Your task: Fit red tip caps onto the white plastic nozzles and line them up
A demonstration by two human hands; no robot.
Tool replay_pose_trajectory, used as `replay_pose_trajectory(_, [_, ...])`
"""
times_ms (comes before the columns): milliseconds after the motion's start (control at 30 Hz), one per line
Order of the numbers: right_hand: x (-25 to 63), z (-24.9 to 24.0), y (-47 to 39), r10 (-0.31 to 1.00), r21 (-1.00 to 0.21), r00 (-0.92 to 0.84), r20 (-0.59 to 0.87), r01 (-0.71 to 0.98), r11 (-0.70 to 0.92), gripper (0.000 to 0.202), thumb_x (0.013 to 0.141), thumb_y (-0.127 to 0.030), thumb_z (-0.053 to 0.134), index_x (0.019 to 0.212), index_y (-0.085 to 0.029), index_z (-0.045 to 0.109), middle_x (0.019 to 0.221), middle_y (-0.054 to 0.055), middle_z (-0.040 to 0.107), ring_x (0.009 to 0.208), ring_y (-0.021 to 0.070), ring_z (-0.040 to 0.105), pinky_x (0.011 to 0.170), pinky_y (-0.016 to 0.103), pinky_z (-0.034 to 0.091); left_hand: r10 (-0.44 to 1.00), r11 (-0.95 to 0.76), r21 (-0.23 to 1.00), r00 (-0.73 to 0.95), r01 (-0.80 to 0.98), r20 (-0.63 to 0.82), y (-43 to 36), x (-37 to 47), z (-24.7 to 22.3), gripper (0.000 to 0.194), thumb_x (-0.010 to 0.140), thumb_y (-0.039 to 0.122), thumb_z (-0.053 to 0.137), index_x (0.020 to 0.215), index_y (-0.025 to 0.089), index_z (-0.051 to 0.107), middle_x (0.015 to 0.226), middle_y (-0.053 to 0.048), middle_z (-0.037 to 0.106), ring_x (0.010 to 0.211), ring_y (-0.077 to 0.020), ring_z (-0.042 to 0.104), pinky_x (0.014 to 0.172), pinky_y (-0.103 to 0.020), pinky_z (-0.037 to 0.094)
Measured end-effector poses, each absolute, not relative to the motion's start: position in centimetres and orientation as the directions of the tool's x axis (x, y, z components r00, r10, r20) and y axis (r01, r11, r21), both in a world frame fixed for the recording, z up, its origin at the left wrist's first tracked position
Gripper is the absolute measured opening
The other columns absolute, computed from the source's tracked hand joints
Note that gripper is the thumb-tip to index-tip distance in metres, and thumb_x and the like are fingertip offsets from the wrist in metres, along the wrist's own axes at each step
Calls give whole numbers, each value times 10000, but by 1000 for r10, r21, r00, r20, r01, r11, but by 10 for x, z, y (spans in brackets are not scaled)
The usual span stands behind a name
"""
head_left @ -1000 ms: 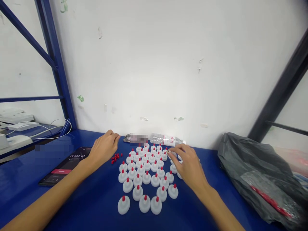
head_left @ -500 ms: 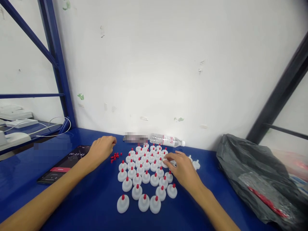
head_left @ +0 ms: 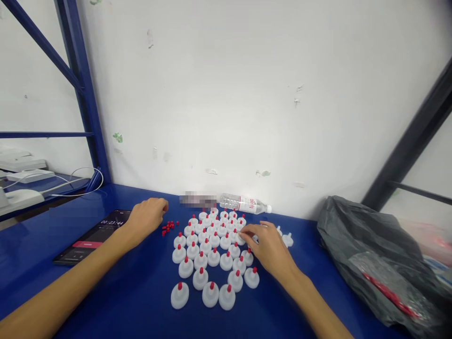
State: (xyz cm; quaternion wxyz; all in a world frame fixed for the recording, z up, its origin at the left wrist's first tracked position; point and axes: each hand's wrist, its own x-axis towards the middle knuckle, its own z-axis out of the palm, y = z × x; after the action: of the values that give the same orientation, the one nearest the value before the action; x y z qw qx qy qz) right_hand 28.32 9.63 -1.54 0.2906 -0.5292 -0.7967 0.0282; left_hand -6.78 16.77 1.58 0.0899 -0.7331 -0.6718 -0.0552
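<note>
Several white round caps with red tips (head_left: 210, 295) stand in a spread over the middle of the blue table. My right hand (head_left: 263, 242) is at the right edge of this group, its thumb and fingertips pinched on a white cap (head_left: 240, 239). A few white caps without red tips (head_left: 287, 239) lie just behind and right of that hand. My left hand (head_left: 148, 216) hovers near the phone with its fingers curled; what they hold, if anything, is hidden. Beside it lies a small pile of loose red tips (head_left: 168, 228).
A phone (head_left: 88, 242) showing a timer lies at the left. Against the wall rests a clear plastic bottle (head_left: 243, 204), with a blurred object (head_left: 198, 199) to its left. A dark plastic bag (head_left: 356, 245) sits at the right, and white devices (head_left: 24, 197) are at the far left.
The view has shifted slightly. Both hands keep nearly the same places and poses, the right one still at the white cap.
</note>
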Motion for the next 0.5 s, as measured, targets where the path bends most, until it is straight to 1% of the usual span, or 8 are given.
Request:
replay_pose_trajectory(100, [284,-15,96,861,-341,-264,436,836,429,153,991,-215,598,974,-253,745,931,1,804,865,221,738,1133,548,358,978,-76,-62,87,995,189,167,-69,17,352,879,145,439,1062,189,737,1084,-157,758,1005,-353,716,763,-399,514])
replay_pose_trajectory(233, [288,-15,94,869,-334,-223,442,858,390,175,980,-187,587,964,-251,748,887,-1,792,835,215,730,1129,548,360,984,-68,-54,76,996,162,167,-69,20,354,928,203,407,1065,193,733,1103,-155,757,1016,-371,713,757,-412,513])
replay_pose_trajectory(367, [290,-16,91,876,-326,-225,427,865,381,192,1005,-219,568,997,-264,754,959,2,803,896,228,740,1119,563,375,988,-66,-46,72,997,137,165,-66,21,369,947,207,380,1064,189,729,1110,-155,754,1018,-365,714,748,-407,509])
replay_pose_trajectory(500, [289,-19,89,848,-282,-258,463,864,417,243,1052,-280,496,1107,-280,733,1052,17,796,959,232,745,1143,571,369,989,-85,-46,89,995,119,160,-60,20,371,978,223,347,1058,194,708,1081,-134,738,981,-342,715,731,-396,495])
